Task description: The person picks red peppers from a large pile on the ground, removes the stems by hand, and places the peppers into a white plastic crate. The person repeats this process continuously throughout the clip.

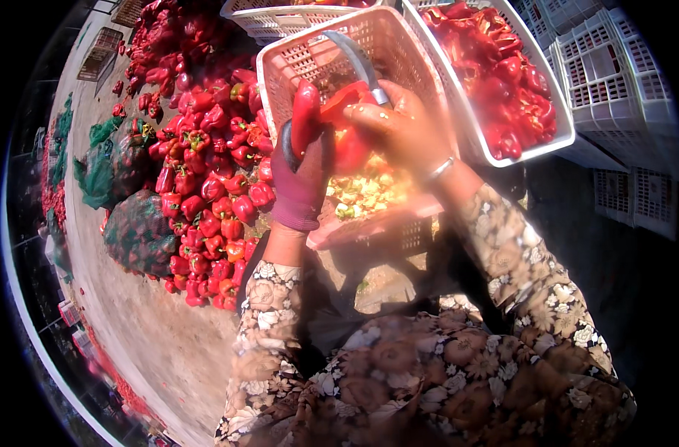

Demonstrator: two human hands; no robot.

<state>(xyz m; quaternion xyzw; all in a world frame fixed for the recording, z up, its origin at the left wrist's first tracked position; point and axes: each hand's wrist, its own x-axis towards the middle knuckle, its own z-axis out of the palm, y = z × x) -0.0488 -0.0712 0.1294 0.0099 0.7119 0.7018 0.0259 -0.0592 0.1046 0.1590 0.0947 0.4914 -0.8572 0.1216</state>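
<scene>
Gripping red pepper point(348, 123) between gloved left hand point(300, 175), right hand point(395, 123).

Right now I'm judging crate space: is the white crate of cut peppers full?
Nearly full: the white crate holds red pepper pieces heaped about to its rim.
</scene>
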